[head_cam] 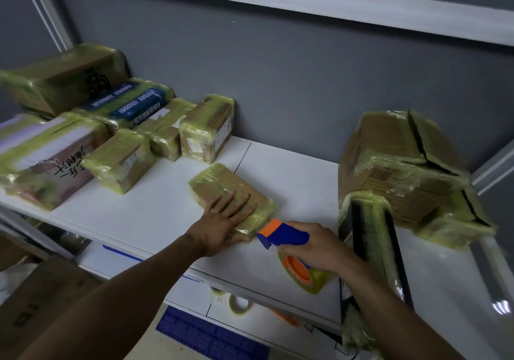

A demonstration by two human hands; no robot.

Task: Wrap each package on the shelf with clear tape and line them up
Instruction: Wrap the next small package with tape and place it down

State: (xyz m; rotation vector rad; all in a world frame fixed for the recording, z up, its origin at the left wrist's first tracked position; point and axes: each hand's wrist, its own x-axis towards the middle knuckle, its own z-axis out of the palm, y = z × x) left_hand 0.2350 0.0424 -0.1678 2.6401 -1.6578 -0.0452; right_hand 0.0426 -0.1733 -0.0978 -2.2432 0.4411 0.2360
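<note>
A flat brown package [219,184], covered in yellowish clear tape, lies in the middle of the white shelf [155,215]. My left hand [222,224] presses flat on its near end, fingers spread. My right hand [314,244] grips a blue and orange tape dispenser [281,234] with a roll of clear tape [308,276]; the dispenser's nose touches the package's near right corner. At the left, several taped packages [116,159] stand side by side.
A large taped carton [400,170] stands at the right, with a long narrow taped box [372,237] leaning in front of it. The grey wall is behind. A spare tape roll [239,304] and a blue mat [205,337] lie below the shelf edge.
</note>
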